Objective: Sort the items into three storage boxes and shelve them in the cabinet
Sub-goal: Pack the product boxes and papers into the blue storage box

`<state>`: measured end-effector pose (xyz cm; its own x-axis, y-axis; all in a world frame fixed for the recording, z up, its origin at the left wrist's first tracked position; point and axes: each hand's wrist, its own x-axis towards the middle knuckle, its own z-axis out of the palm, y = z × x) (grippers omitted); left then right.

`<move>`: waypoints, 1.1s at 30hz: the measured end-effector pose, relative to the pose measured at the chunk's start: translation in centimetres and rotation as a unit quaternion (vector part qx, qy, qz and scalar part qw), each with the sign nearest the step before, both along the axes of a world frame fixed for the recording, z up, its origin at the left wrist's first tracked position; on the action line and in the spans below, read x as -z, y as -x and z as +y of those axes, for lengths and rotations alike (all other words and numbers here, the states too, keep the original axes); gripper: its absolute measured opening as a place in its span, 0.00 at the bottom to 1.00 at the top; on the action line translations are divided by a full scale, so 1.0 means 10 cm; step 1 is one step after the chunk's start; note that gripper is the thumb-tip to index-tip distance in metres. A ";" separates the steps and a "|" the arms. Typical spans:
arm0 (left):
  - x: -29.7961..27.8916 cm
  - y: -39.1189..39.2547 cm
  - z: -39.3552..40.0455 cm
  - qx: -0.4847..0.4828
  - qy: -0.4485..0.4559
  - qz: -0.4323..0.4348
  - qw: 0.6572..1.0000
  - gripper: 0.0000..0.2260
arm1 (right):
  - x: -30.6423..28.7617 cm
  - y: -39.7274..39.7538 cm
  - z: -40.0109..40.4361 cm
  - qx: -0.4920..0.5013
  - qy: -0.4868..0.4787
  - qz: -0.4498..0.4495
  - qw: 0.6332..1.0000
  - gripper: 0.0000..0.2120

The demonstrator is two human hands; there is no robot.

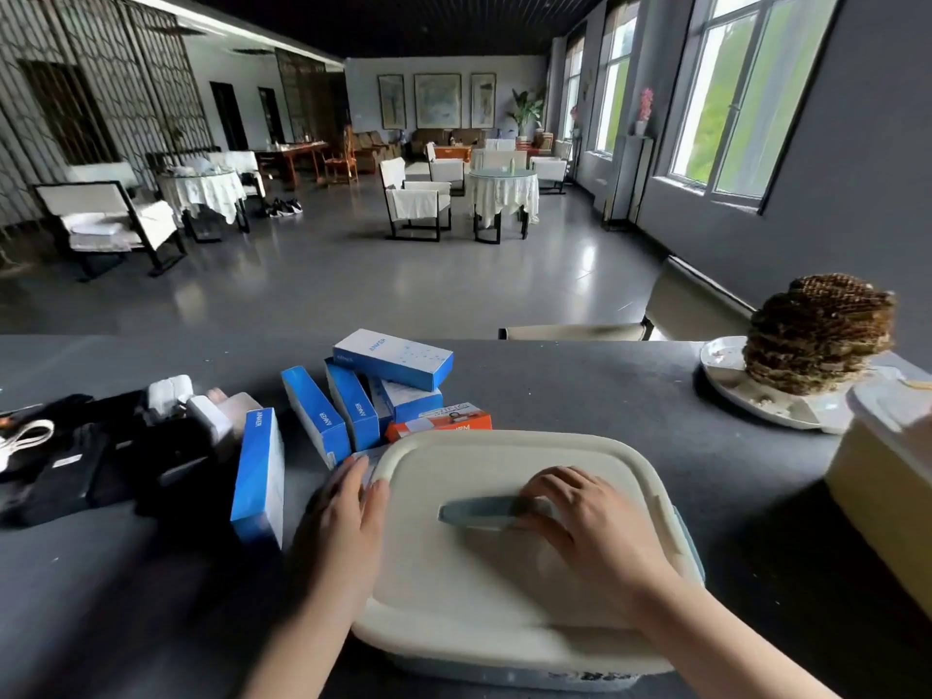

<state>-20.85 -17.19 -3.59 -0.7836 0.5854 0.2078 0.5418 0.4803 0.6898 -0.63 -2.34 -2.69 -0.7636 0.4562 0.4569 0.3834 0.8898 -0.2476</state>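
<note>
Storage box: cream plastic lidded storage box (484, 597) nearest on the grey counter (630, 396).
Right hand (580, 517): fingers curled onto the lid's grey handle (479, 512).
Left hand (348, 517): flat, fingers straight against the box's left edge.
Beyond, left: blue-and-white cardboard cartons (353, 396), small orange box (439, 421), black pouches (101, 461).
Far right: white plate (746, 391).

Both forearms are bare, the left hand (348, 512) and right hand (585, 517) ungloved.
</note>
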 end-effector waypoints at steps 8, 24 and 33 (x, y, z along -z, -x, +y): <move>-0.48 -0.46 0.50 0.124 -0.109 0.131 0.978 0.31 | -0.46 -0.47 0.12 0.138 -0.025 0.075 0.987 0.14; 0.04 -1.72 0.99 0.433 0.138 0.158 0.876 0.50 | 0.15 -2.14 0.11 0.537 0.088 0.022 0.838 0.12; 0.06 -1.68 0.96 0.444 0.135 0.150 0.873 0.38 | 0.62 -2.06 0.10 0.553 0.160 -0.025 0.817 0.13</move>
